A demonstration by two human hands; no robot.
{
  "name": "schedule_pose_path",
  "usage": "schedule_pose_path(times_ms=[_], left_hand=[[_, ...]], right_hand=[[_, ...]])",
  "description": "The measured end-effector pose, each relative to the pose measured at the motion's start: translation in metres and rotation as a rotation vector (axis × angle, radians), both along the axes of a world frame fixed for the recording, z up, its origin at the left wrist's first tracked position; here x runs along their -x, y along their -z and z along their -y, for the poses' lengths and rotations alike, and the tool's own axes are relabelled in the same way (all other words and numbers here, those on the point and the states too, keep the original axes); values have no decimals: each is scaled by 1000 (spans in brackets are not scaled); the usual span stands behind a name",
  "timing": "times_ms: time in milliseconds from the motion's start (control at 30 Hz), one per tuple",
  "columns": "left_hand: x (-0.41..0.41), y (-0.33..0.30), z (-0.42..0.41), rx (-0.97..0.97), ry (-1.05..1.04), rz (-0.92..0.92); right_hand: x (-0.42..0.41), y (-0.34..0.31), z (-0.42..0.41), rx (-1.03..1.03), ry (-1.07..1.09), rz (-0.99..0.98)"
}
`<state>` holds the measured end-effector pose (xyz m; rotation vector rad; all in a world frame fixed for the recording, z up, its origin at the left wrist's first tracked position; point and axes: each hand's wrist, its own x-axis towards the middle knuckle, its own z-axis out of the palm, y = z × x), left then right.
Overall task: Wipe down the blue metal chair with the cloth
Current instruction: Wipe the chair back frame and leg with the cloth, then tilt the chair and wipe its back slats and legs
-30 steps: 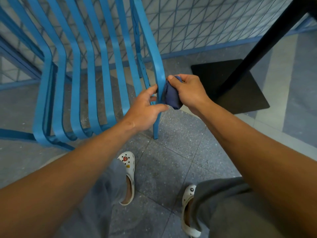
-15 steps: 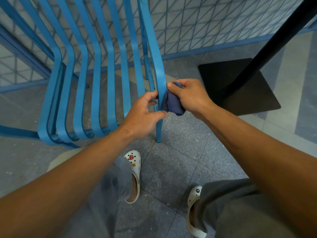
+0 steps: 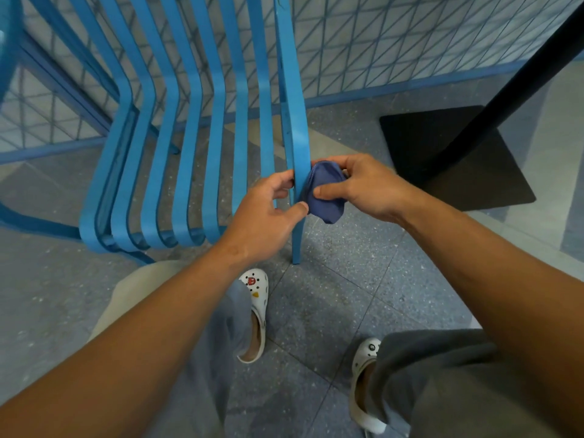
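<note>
Your R hand (image 3: 363, 188) bunching the dark blue cloth (image 3: 324, 197) against the blue chair (image 3: 189, 121) at its outer R upright, your L hand (image 3: 265, 216) gripping that upright, thumb touching cloth, 2 white clogs (image 3: 257, 311) below.

Letter "m" — on right clog charm (image 3: 373, 346)

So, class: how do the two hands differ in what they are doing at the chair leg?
The right hand grips the bunched cloth against the leg; the left hand holds no cloth. The right hand is on the leg's right side; the left hand curls around the bare leg from the left. Both are at the same height on the leg.
</note>
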<state>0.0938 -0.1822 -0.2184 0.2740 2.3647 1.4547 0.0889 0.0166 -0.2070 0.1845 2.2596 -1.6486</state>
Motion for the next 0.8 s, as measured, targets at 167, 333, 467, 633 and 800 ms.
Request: schedule_pose_path(times_ms=[167,333,467,633,800], left_hand=[[2,1,1,27,4,-31],[4,2,-1,23,-31,-42],[5,0,0,43,-32,-20],[7,-2,2,53,-25,-9],[5,-1,6,69,-10,-10]], right_hand=[[8,-16,2,-25,153,-144],[10,-17,12,-44,247,-223],[1,-2,12,-199,151,-85],[4,-22,11,-130,228,-183],[-1,-16,20,-287,173,-119]])
